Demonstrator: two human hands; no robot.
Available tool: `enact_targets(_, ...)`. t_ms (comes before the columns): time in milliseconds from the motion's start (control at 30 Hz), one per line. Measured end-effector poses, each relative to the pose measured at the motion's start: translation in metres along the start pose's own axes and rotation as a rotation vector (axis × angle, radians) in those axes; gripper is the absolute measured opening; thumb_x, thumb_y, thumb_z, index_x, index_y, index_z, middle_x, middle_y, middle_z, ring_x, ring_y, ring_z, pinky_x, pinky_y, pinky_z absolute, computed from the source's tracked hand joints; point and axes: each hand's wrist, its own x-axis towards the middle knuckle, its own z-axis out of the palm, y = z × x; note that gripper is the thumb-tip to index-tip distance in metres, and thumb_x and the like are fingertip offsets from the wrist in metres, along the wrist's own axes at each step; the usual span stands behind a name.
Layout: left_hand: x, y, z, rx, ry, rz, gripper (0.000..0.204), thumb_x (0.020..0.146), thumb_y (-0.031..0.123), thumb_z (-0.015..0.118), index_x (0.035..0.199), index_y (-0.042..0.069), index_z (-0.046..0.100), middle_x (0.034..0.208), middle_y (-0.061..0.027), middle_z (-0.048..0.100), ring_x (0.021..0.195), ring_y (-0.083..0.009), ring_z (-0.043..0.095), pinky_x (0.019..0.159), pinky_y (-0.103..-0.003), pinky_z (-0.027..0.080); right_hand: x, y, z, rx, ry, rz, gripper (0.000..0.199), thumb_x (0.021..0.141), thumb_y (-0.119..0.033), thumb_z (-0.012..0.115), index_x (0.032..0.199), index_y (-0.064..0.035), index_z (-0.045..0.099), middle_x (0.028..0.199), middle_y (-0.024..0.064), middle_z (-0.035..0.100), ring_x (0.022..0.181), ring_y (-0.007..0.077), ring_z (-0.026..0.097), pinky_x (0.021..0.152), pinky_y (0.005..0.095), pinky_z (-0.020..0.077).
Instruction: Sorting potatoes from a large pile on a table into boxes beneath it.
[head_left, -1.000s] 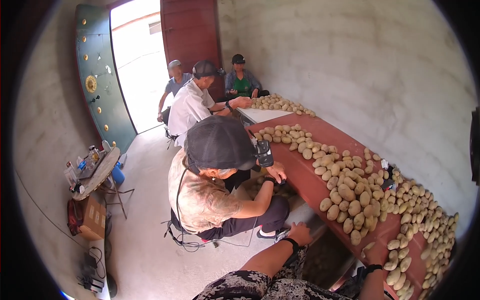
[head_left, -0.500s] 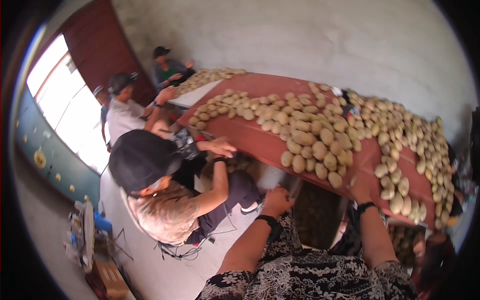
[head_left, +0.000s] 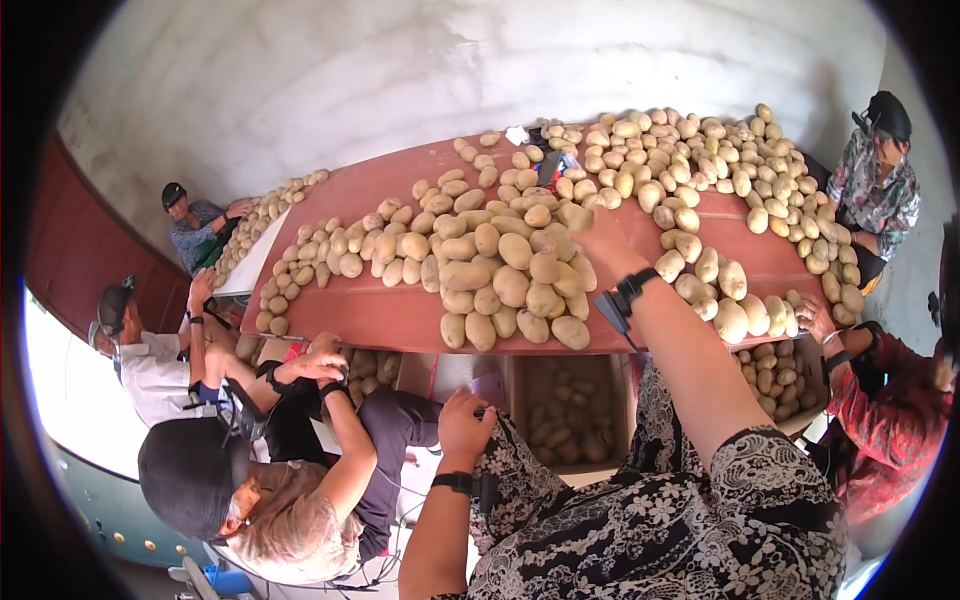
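A broad heap of potatoes [head_left: 487, 240] lies on the red tabletop [head_left: 385, 315] in front of me. My right hand [head_left: 600, 235] reaches over the table to the heap's right side. Its slightly blurred fingers are closed round a potato [head_left: 573, 216]. My left hand [head_left: 467, 428] stays low by my left knee, in front of the table. Its fingers are curled in, and whatever they may hold is hidden. Below the table edge, between my knees, stands a cardboard box [head_left: 516, 400] with potatoes in it.
More potatoes [head_left: 690, 150] spread along the wall and down the right side. A dark flat object [head_left: 549, 168] lies behind the heap. Close on my left sits a co-worker in a black cap [head_left: 195, 475]; another in a red sleeve [head_left: 885, 435] is at the right. Cables lie on the floor.
The view has swung right, bringing co-workers at the right into sight. My right hand has gone from the table's near edge up onto the heap. My left hand remains low.
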Motion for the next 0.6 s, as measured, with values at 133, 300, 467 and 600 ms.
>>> enact_targets(133, 0.001, 0.002, -0.001, -0.005, -0.003, -0.018, 0.021, 0.078, 0.028, 0.068, 0.089, 0.012, 0.072, 0.114, -0.0115, 0.068, 0.123, -0.0337, 0.054, 0.104, -0.043, 0.042, 0.037, -0.022, 0.008, 0.107, 0.043, -0.012, 0.078, 0.071, -0.027, 0.075, 0.134, 0.0044, 0.043, 0.118, 0.0282, 0.061, 0.112, 0.0374, 0.06, 0.093, 0.0411, 0.0488)
enact_targets(300, 0.007, 0.004, 0.0, -0.046, 0.063, 0.025, 0.018, 0.074, 0.024, 0.07, 0.085, 0.009, 0.07, 0.106, -0.0113, 0.069, 0.118, -0.0365, 0.057, 0.101, -0.045, 0.045, 0.063, -0.026, 0.029, 0.102, 0.082, -0.049, 0.072, 0.071, -0.024, 0.074, 0.131, 0.0022, 0.045, 0.118, 0.026, 0.06, 0.113, 0.038, 0.058, 0.094, 0.0423, 0.0479)
enact_targets(467, 0.007, 0.0, 0.002, -0.032, 0.018, 0.028, 0.019, 0.079, 0.027, 0.068, 0.089, 0.011, 0.072, 0.113, -0.0112, 0.068, 0.121, -0.0345, 0.055, 0.103, -0.044, 0.043, 0.062, -0.031, 0.051, 0.053, -0.017, -0.292, 0.072, 0.075, -0.025, 0.074, 0.137, -0.0043, 0.045, 0.131, 0.0207, 0.055, 0.122, 0.0342, 0.052, 0.101, 0.0405, 0.0438)
enact_targets(600, 0.008, 0.0, 0.001, -0.074, -0.034, 0.018, 0.018, 0.079, 0.026, 0.068, 0.089, 0.011, 0.072, 0.113, -0.0102, 0.068, 0.12, -0.0341, 0.056, 0.103, -0.043, 0.043, 0.053, -0.035, 0.065, -0.007, -0.105, -0.439, 0.057, 0.081, -0.02, 0.066, 0.134, -0.0066, 0.051, 0.129, 0.0212, 0.056, 0.121, 0.0356, 0.053, 0.1, 0.0425, 0.0444)
